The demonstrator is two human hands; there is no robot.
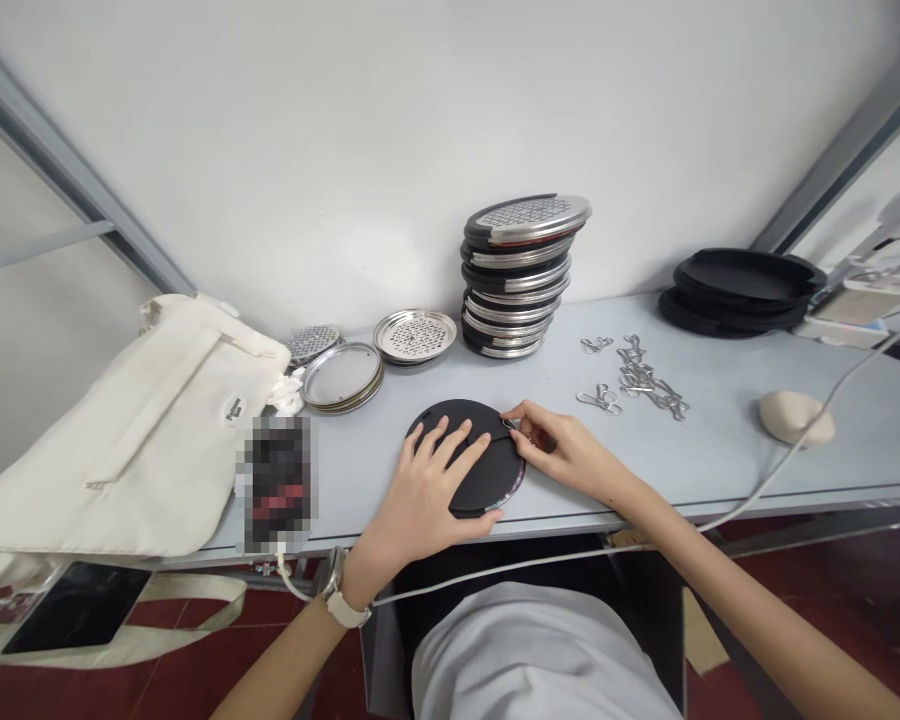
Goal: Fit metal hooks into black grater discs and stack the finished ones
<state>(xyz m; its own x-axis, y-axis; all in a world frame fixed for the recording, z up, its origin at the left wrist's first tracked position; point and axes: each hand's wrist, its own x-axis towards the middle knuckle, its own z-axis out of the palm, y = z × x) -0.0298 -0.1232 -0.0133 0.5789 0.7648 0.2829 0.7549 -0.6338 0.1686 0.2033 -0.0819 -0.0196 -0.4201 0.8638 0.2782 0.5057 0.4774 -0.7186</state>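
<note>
A round black disc (487, 482) lies near the front edge of the grey table, with a thin shiny rim showing at its lower right. My left hand (431, 485) rests flat on it, fingers spread and thumb by the near edge. At the disc's right side, my right hand (551, 440) pinches a small metal wire clip (507, 424) between thumb and fingers; part of the clip is hidden. Loose wire clips (641, 378) lie in a small heap to the right, with a few more (600, 398) beside them.
Behind the disc stands a tall stack of black-and-silver discs (517, 290). Perforated metal plates (415, 335) and plain metal lids (343, 375) sit left of it. Black round covers (746, 290) are at right. A cream bag (142, 430), phone, white cable (780, 455) and beige case (795, 417) surround the area.
</note>
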